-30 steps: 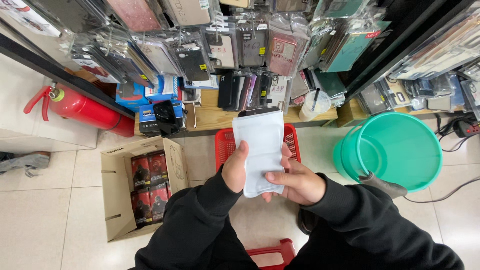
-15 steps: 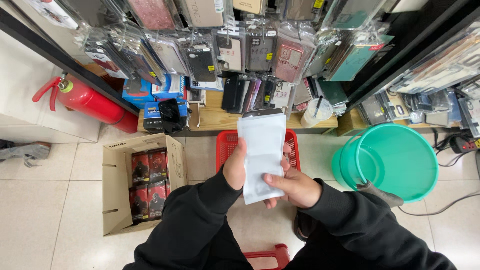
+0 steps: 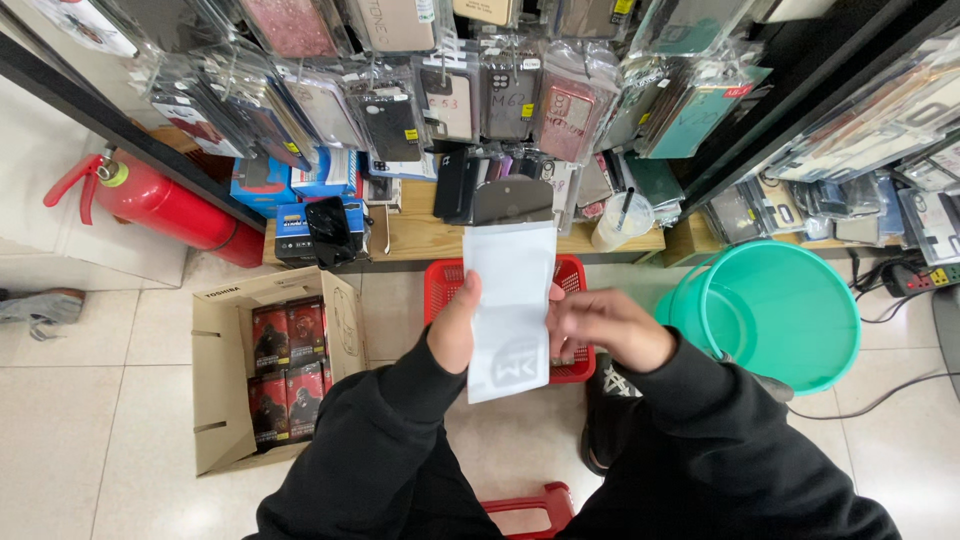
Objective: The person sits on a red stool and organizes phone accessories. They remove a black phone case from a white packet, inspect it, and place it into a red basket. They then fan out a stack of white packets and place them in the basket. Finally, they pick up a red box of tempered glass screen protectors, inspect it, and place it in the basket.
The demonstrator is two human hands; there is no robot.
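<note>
My left hand (image 3: 455, 335) grips the left edge of a long white plastic sleeve (image 3: 508, 300), thumb on its front. A dark phone case (image 3: 512, 200) sticks out of the sleeve's top end. My right hand (image 3: 600, 328) is at the sleeve's right edge, fingers curled against it; how firmly it grips I cannot tell. Both arms wear black sleeves. The sleeve hangs upright over a red plastic basket (image 3: 575, 280) on the floor.
Packaged phone cases (image 3: 450, 100) hang densely on the wall ahead. A cardboard box (image 3: 225, 400) of red packs stands at left, a red fire extinguisher (image 3: 170, 205) beyond it. Stacked green buckets (image 3: 780, 310) stand at right. A wooden shelf (image 3: 420, 240) holds boxes and a cup (image 3: 620, 220).
The white sleeve has risen slightly toward the shelf. My right hand has shifted from under the sleeve's lower edge to its right side.
</note>
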